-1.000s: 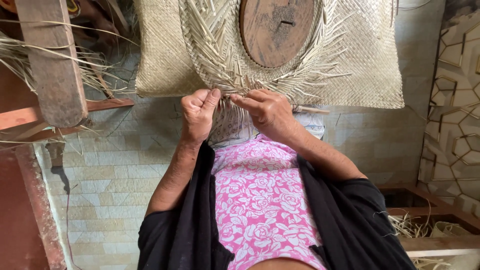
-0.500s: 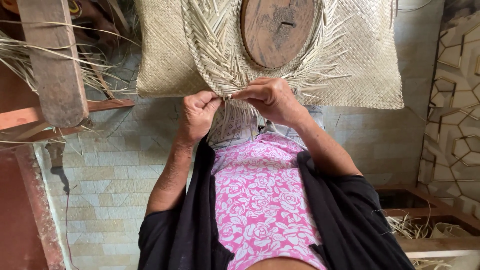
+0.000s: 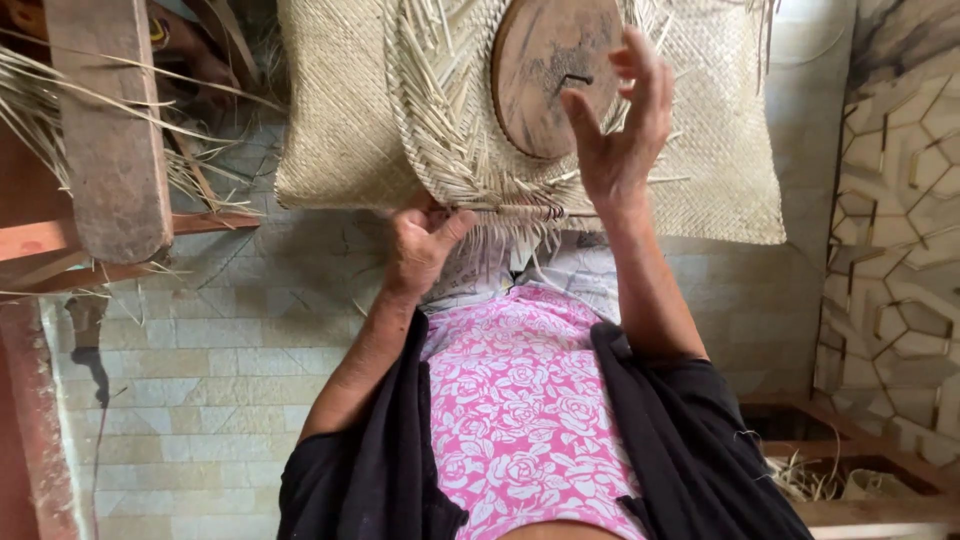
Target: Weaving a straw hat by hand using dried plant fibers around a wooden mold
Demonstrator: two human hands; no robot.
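Fingers of the left hand [image 3: 422, 243] pinch the loose straw ends at the rim of a half-woven pale straw hat [image 3: 440, 130]. Right hand [image 3: 620, 125] fingers spread open, just above that rim, before the round brown wooden hat block [image 3: 545, 70].

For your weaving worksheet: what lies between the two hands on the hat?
In the head view, the hat's woven straw edge with loose strand ends lies between the left hand and the raised right hand.

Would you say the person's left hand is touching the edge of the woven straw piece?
Touching. The head view shows the left hand pinching the loose strands at the woven straw piece's lower edge.
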